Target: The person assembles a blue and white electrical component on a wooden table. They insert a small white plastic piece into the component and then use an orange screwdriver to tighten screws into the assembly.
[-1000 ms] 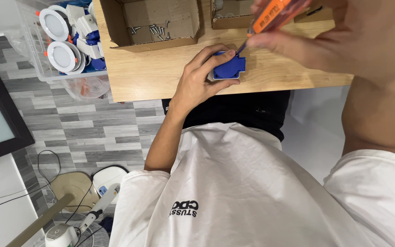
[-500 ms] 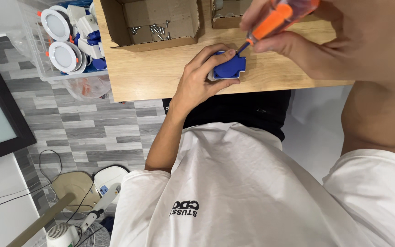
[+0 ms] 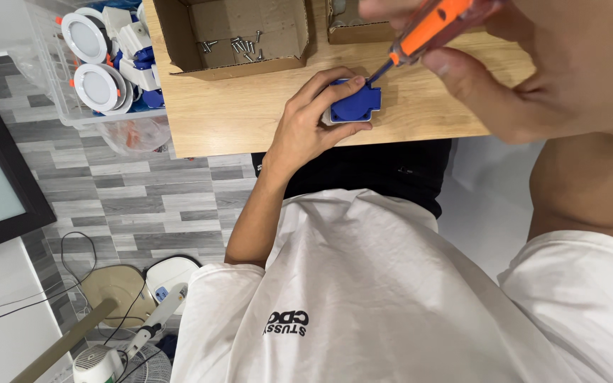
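Observation:
A small blue plastic part [image 3: 356,105] lies on the wooden table [image 3: 250,113] near its front edge. My left hand [image 3: 313,128] grips this part from the left, fingers curled over its top and bottom. My right hand [image 3: 533,64] is raised close to the camera and holds an orange-handled screwdriver [image 3: 427,28]. The screwdriver's dark tip touches the upper right corner of the blue part.
An open cardboard box [image 3: 235,35] with several loose screws stands behind the blue part. A second box [image 3: 352,25] sits to its right. Left of the table, a clear bin [image 3: 101,78] holds round white lamp fittings. A dark panel, cables and a fan are on the grey floor.
The view has shifted slightly and my right hand with the screwdriver sits a little higher and further right in frame. My left hand keeps its grip on the blue part.

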